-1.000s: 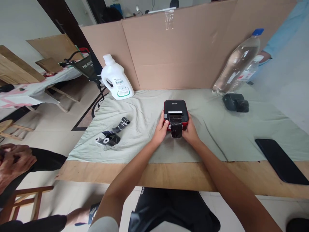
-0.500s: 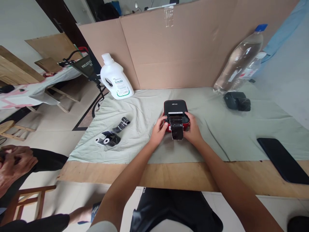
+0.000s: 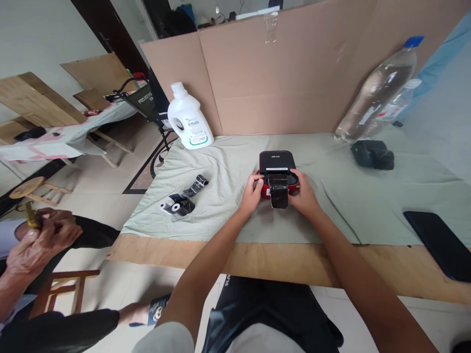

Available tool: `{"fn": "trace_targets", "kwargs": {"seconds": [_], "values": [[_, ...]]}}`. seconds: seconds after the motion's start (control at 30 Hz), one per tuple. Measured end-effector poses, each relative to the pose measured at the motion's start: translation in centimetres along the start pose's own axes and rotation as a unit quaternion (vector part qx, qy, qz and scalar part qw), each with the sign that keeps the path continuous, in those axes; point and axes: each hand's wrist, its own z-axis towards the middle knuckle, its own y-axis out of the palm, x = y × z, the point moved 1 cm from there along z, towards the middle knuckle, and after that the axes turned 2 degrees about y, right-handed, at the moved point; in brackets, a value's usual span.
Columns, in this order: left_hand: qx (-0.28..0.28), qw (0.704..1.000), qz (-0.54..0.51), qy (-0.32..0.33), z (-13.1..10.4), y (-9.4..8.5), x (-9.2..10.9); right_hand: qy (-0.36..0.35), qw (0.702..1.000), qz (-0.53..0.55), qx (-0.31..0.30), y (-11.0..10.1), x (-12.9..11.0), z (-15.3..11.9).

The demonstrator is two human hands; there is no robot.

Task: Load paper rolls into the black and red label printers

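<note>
A small red-and-black label printer point(image 3: 276, 159) rests on the cloth in front of me. From its front hangs a strip of glossy black labels point(image 3: 278, 197). My left hand point(image 3: 252, 194) grips the printer's left side, thumb near the front edge. On the opposite side my right hand point(image 3: 303, 195) holds it, fingers on the top corner and thumb by the strip. To the left lie a black ribbon roll point(image 3: 183, 206) with a white core and a partly unrolled black strip point(image 3: 196, 186).
A white detergent jug point(image 3: 191, 122) stands back left against a cardboard panel point(image 3: 275, 93). Back right are a large water bottle point(image 3: 379, 88), a smaller bottle point(image 3: 395, 105) and a black device point(image 3: 372, 154). A dark phone point(image 3: 437, 240) lies right. At left, another person's hands point(image 3: 44, 240) hold something yellowish.
The view has shifted slightly, so everything appears further right. Both my hands keep their hold on the printer. The other person's hands have come further into view, showing the yellowish object.
</note>
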Motion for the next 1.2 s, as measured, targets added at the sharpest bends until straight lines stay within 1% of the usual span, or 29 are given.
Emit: {"fn": "trace_targets", "kwargs": {"seconds": [0.07, 0.17, 0.23, 0.3, 0.37, 0.57, 0.63, 0.67, 0.7, 0.73, 0.77, 0.83, 0.87, 0.9, 0.93, 0.97, 1.0, 1.03, 1.1, 1.17, 1.2], "values": [[0.001, 1.000, -0.005, 0.016, -0.1, -0.1, -0.1, -0.019, 1.000, 0.004, 0.003, 0.0, 0.3, 0.0], [-0.003, 0.998, 0.006, 0.063, -0.5, -0.5, 0.1, -0.044, 0.999, 0.013, 0.006, 0.0, 0.5, -0.2], [-0.010, 0.996, 0.019, 0.087, -0.7, -0.7, 0.4, -0.045, 0.999, 0.020, 0.014, -0.2, 0.2, -0.3], [-0.019, 0.995, 0.024, 0.093, -0.9, -0.8, 0.6, -0.039, 0.999, 0.020, 0.027, -0.3, -0.4, 0.0], [-0.024, 0.995, 0.026, 0.091, -0.9, -0.8, 0.8, -0.029, 0.999, 0.011, 0.038, -0.6, -1.2, 1.0], [-0.034, 0.996, 0.035, 0.071, -0.8, -1.1, 1.0, 0.040, 0.998, -0.017, 0.055, -1.0, -3.9, 6.0], [-0.041, 0.996, 0.036, 0.074, -0.8, -1.2, 1.2, 0.053, 0.995, -0.038, 0.073, -1.0, -4.2, 7.3], [-0.044, 0.996, 0.036, 0.075, -0.8, -1.2, 1.2, 0.060, 0.994, -0.052, 0.074, -0.9, -4.3, 7.8], [-0.045, 0.995, 0.036, 0.077, -0.8, -1.2, 1.3, 0.067, 0.993, -0.072, 0.063, -0.9, -4.3, 8.4], [-0.045, 0.995, 0.035, 0.078, -0.8, -1.2, 1.3, 0.070, 0.992, -0.095, 0.037, -0.9, -4.2, 9.1], [-0.043, 0.995, 0.036, 0.078, -0.7, -1.2, 1.4, 0.068, 0.991, -0.120, -0.004, -0.8, -4.2, 9.9], [-0.039, 0.995, 0.035, 0.080, -0.7, -1.2, 1.3, 0.058, 0.978, -0.161, -0.120, -0.6, -4.4, 11.8], [-0.038, 0.995, 0.035, 0.082, -0.7, -1.1, 1.3, 0.057, 0.963, -0.184, -0.188, -0.4, -4.6, 12.7], [-0.038, 0.995, 0.034, 0.084, -0.7, -1.1, 1.3, 0.061, 0.941, -0.211, -0.257, 0.0, -4.9, 13.7], [-0.039, 0.995, 0.035, 0.086, -0.7, -1.1, 1.3, 0.069, 0.914, -0.242, -0.320, 0.3, -5.2, 14.5], [-0.041, 0.995, 0.037, 0.085, -0.7, -1.1, 1.2, 0.080, 0.884, -0.276, -0.370, 0.8, -5.5, 15.2], [-0.042, 0.995, 0.040, 0.084, -0.7, -1.1, 1.2, 0.090, 0.855, -0.310, -0.406, 1.3, -5.8, 15.7], [-0.044, 0.995, 0.042, 0.082, -0.7, -1.2, 1.2, 0.098, 0.830, -0.339, -0.431, 1.9, -6.0, 16.1], [-0.048, 0.995, 0.043, 0.079, -0.7, -1.2, 1.3, 0.099, 0.798, -0.375, -0.462, 2.9, -6.1, 16.7], [-0.052, 0.995, 0.037, 0.082, -0.7, -1.2, 1.4, 0.090, 0.784, -0.384, -0.480, 3.6, -6.1, 17.0], [-0.052, 0.995, 0.034, 0.083, -0.7, -1.3, 1.4, 0.093, 0.789, -0.377, -0.476, 3.5, -6.1, 17.0]]}}
